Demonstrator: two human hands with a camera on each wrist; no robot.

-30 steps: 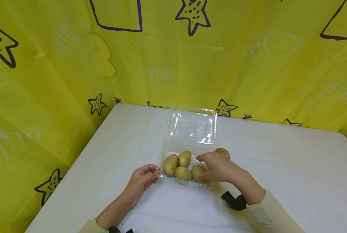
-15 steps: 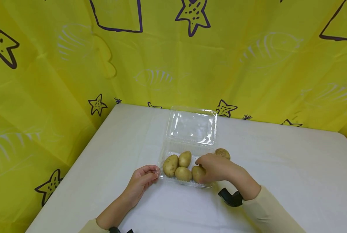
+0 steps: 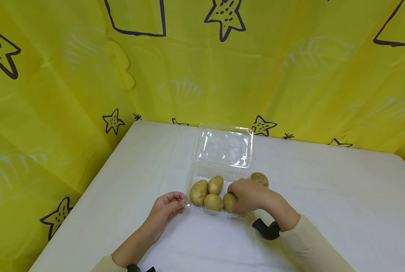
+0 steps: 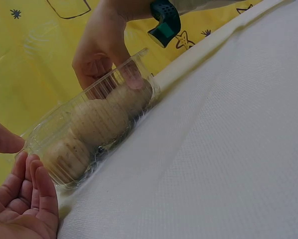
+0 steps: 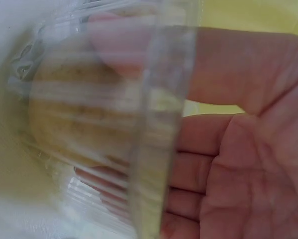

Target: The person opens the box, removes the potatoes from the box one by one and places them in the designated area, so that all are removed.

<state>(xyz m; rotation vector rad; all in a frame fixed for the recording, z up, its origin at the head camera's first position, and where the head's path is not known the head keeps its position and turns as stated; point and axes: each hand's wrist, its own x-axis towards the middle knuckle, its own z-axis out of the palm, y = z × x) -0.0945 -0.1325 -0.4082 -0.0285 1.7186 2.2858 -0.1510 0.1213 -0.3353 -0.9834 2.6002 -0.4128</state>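
Observation:
In the head view a clear plastic clamshell container (image 3: 234,173) lies with its lid opened back. My left hand (image 3: 166,209) pinches the rim at its near left corner between thumb and fingers. Three potatoes (image 3: 199,192) sit in the left and middle of the base. Reaching in from the right, my right hand (image 3: 251,194) grips another potato (image 3: 229,203) at the near right of the base. The right wrist view shows this potato (image 5: 74,114) through the clear wall, with thumb and fingers on either side.
One more potato (image 3: 259,178) lies at the container's right edge, partly hidden behind the right hand. The clear lid (image 3: 222,147) lies flat toward the back. Everything rests on a white-covered table (image 3: 324,196) with a yellow patterned curtain (image 3: 256,75) behind and at the left.
The right hand's fingers have closed in around the near-right potato, and its forearm has shifted slightly left. The left hand and container have stayed put.

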